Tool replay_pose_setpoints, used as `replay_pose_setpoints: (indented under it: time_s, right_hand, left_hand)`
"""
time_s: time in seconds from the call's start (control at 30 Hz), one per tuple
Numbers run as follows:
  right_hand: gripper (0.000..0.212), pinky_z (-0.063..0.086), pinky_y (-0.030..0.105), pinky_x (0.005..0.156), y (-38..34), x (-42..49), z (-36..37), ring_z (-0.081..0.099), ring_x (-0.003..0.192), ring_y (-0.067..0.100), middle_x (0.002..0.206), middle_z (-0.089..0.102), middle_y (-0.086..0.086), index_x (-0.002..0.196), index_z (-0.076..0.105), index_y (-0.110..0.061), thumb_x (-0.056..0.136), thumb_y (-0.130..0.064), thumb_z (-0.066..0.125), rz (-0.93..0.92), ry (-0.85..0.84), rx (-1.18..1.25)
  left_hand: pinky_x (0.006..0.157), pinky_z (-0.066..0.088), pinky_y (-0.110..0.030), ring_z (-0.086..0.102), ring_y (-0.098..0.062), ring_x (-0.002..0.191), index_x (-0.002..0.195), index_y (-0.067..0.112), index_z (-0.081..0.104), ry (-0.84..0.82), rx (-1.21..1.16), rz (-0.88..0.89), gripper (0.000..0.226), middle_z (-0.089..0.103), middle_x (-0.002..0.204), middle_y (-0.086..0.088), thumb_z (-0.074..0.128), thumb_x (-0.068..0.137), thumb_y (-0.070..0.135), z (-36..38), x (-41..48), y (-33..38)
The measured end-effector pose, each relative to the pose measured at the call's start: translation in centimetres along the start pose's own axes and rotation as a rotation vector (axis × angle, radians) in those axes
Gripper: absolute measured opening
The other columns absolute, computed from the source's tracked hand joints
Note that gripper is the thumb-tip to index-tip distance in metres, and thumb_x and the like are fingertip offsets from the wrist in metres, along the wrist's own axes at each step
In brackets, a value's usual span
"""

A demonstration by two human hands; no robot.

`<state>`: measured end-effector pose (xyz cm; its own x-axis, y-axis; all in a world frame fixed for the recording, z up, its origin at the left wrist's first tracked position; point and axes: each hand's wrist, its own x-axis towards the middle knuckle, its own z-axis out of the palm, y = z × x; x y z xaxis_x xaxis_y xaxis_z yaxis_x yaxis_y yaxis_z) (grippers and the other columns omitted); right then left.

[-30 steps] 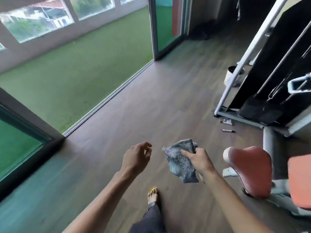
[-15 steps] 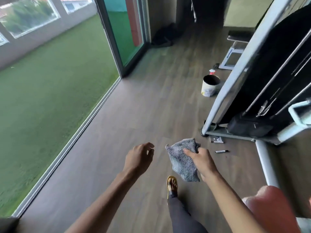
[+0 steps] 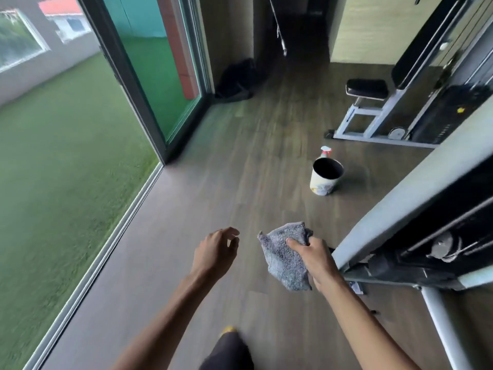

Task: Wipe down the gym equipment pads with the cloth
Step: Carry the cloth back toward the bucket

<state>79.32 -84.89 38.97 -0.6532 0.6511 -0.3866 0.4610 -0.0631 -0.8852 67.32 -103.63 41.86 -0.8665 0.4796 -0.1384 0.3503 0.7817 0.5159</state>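
Note:
My right hand [image 3: 316,259] grips a crumpled grey cloth [image 3: 285,256], held in the air in front of me over the wooden floor. My left hand [image 3: 216,253] hovers just left of the cloth with its fingers loosely curled and nothing in it. A black padded seat [image 3: 366,88] on a white frame stands far ahead on the right, with a long black back pad [image 3: 424,46] slanting up beside it. Both pads are well beyond reach of either hand.
A white bucket [image 3: 326,177] with a spray bottle [image 3: 326,151] behind it stands on the floor ahead. A large machine with a white slanted frame [image 3: 416,193] and black weight stack fills the right. Glass sliding doors [image 3: 149,76] and green turf lie left. A dark bag [image 3: 240,78] sits in the far corner.
The view has swung forward and to the right along the floor; the orange pads have left the frame and the black bench has come into view. Both hands keep the same pose.

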Motion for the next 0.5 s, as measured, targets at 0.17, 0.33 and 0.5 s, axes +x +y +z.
replay_pose_setpoints:
  time_s: [0.17, 0.33, 0.5]
  right_hand:
    - [0.061, 0.057, 0.048, 0.078, -3.9, 12.6, 3.3, 0.072, 0.082, 0.030, 0.081, 0.075, 0.007, 0.083, 0.069, -0.008, 0.053, -0.062, 0.068, 0.055, 0.076, 0.019]
    - [0.037, 0.057, 0.049, 0.077, -10.1, 22.8, 5.3, 0.071, 0.086, 0.035, 0.086, 0.075, 0.015, 0.086, 0.068, -0.006, 0.075, -0.040, 0.077, 0.136, 0.236, 0.091]
    - [0.021, 0.057, 0.048, 0.076, -14.4, 31.9, 4.4, 0.071, 0.083, 0.034, 0.085, 0.075, 0.015, 0.086, 0.070, -0.007, 0.087, -0.027, 0.074, 0.187, 0.352, 0.176]
  left_hand:
    - [0.084, 0.051, -0.033, 0.065, -0.020, 0.109, 0.117, 0.032, 0.067, -0.064, 0.027, 0.083, 0.026, 0.071, 0.116, 0.010, 0.053, 0.096, 0.027, -0.5, 15.8, -0.3]
    - [0.085, 0.053, -0.037, 0.066, -0.021, 0.105, 0.111, 0.033, 0.067, -0.205, 0.048, 0.173, 0.024, 0.071, 0.114, 0.010, 0.050, 0.095, 0.029, -1.5, 30.5, 1.2]
    - [0.084, 0.050, -0.031, 0.065, -0.016, 0.108, 0.115, 0.033, 0.066, -0.319, 0.119, 0.316, 0.026, 0.070, 0.115, 0.013, 0.049, 0.096, 0.029, -1.8, 43.1, 6.4]
